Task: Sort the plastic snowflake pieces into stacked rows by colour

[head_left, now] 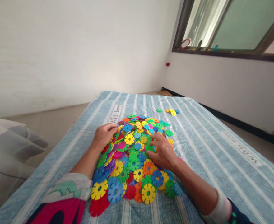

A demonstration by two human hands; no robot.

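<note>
A big heap of flat plastic snowflake discs (132,155) in many colours lies on a blue striped bedsheet (209,149). My left hand (103,136) rests on the heap's left edge, fingers curled over the discs by a yellow disc (129,139). My right hand (162,152) lies on the heap's right side, its fingers bent down onto green and blue discs. I cannot make out whether either hand has a disc in its grip. Larger discs, among them a yellow one (148,193) and a blue one (115,191), lie nearest me.
A few stray discs (171,111) lie beyond the heap toward the bed's far end. A grey pillow (8,149) sits off the bed's left side. White walls stand behind and right, with a window (232,28) at upper right. Bare floor surrounds the bed.
</note>
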